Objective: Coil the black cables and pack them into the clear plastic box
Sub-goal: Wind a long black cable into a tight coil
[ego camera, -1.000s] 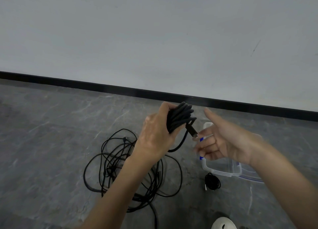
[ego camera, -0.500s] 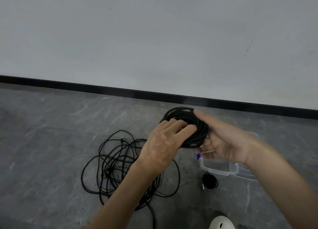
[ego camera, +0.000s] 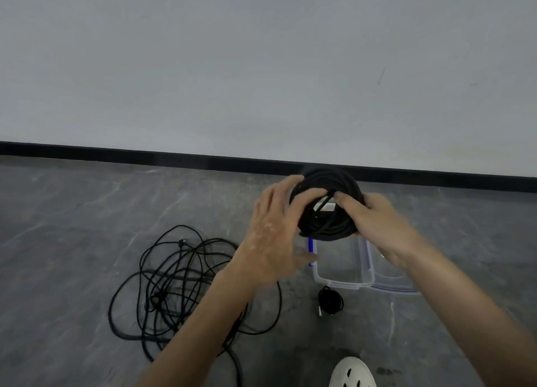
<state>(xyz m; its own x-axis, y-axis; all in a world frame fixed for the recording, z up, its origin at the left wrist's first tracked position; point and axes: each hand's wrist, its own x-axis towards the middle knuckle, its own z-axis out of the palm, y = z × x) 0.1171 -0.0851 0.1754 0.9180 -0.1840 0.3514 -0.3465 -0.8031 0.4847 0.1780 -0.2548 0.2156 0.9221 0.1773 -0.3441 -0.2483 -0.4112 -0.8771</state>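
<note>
Coil of thick black cable point(ego camera: 331, 231), in left hand point(ego camera: 273, 229) a second ago, now in right hand point(ego camera: 374, 221) above clear plastic box point(ego camera: 343, 284) on floor point(ego camera: 87, 241). Right grip curled round coil; left grip spread open, merely steadying. Packing looks next; tangled loose black cable point(ego camera: 180, 285) beside box uncoiled.

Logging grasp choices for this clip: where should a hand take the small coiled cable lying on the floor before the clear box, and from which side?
Pinch the small coil across its bundled ring, from above: it lies flat on the floor, so only its top is exposed. Skip the pale plug sticking out at its near left; pulling that would likely unwind it.
</note>
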